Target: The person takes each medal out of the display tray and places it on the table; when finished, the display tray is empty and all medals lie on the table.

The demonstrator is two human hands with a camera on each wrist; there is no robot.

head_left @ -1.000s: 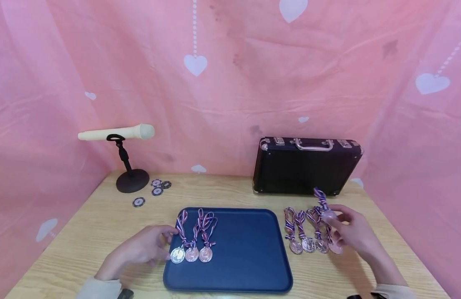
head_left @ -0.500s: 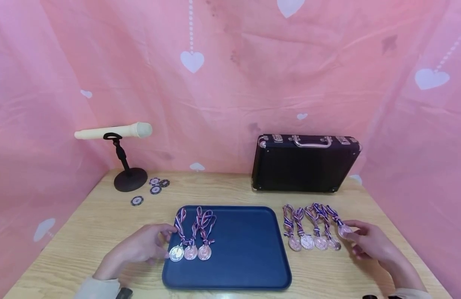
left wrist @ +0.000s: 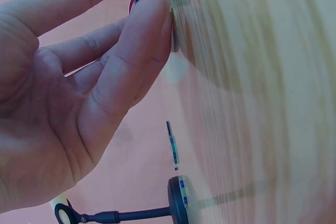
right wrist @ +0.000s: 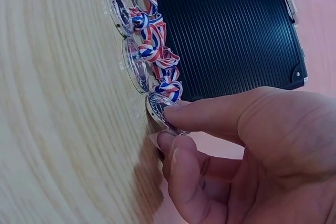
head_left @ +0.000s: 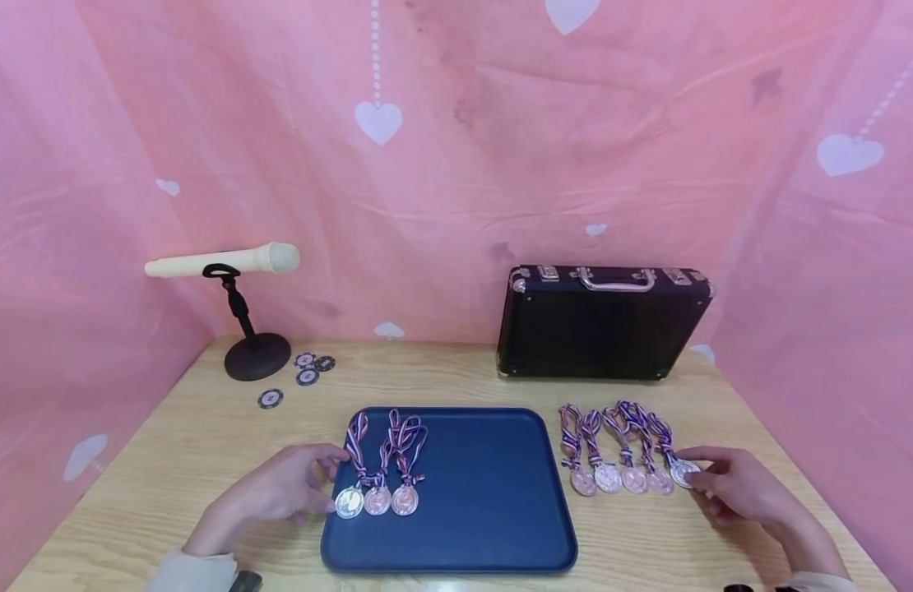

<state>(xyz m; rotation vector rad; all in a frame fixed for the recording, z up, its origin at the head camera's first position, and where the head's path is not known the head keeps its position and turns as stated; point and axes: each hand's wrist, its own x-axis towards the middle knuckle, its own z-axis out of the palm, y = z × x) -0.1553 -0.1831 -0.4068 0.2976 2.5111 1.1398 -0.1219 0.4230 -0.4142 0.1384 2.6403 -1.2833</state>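
Observation:
My right hand [head_left: 753, 489] pinches the edge of a silver medal [head_left: 682, 472] at the right end of a row on the table. In the right wrist view, the thumb lies on this medal's face and fingertips are at its rim; its ribbon [right wrist: 169, 89] is striped red, white and blue. Several medals with knotted ribbons, such as a silver medal [head_left: 608, 478], lie to its left. My left hand [head_left: 282, 485] touches the left rim of a dark blue tray [head_left: 486, 493] with fingers spread. Three medals, among them a gold-looking medal [head_left: 349, 502], lie on the tray's left side.
A black hard case [head_left: 604, 329] with a metal handle stands at the back right. At the back left is a white microphone [head_left: 227, 261] on a black stand [head_left: 257, 357], with several poker chips [head_left: 307, 376] near it. A pink heart-printed cloth [head_left: 456, 181] hangs behind the wooden table [head_left: 183, 427].
My right hand has lowered the medal from above the row and laid it at the right end. The left hand stays at the tray's rim.

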